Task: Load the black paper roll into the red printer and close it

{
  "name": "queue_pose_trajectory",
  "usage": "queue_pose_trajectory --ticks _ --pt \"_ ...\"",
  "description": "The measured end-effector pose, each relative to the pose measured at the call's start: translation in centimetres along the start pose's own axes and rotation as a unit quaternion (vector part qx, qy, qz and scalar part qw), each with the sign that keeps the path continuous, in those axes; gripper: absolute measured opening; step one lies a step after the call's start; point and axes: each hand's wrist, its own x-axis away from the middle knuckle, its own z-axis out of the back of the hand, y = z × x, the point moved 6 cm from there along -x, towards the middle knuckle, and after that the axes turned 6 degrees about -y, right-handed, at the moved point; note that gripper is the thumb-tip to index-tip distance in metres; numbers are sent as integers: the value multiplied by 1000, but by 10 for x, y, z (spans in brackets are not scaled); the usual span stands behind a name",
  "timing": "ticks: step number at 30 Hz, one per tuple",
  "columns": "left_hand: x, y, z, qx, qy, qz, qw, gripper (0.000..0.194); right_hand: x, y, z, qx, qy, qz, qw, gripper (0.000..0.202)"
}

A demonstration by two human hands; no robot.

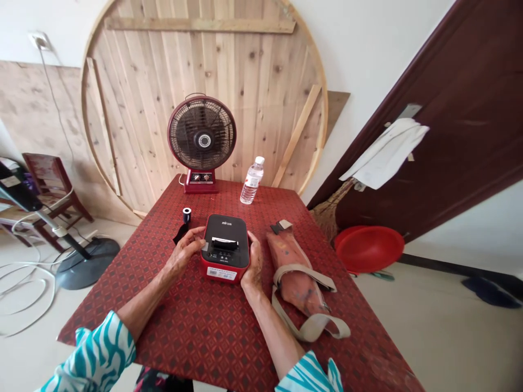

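1. Head view, nearest first: my striped sleeves (104,345) lie on the near side of the printer (226,222).
2. Left hand (187,246): my fingers are bent and partly spread, tips touching the printer's left edge by a grey tab; whether they grip, I cannot tell.
3. Right hand (253,267): cupped along the printer's right side; I judge it has hold there, its lower fingers being hidden.
4. Printer: between my hands, over the table (171,337); resting or slightly raised, I cannot tell.
5. Progress: top closed, a pale strip at the slot, paper or trim undetermined. Outstanding, in my judgement: the handling itself, since neither hand is off the printer. Its inside is hidden.
6. Right of the printer: a strapped pouch (288,247).
7. Left of the printer, toward its far end: a small roll (187,215), upright.
8. Beyond the printer: a bottle (252,182) to the right, a fan (202,139) to the left.
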Motion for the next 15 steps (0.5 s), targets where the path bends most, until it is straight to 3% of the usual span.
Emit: queue_pose_trajectory --ticks 15 --pt "0 0 -4 43 14 35 998 50 2 -9 0 7 4 0 1000 53"
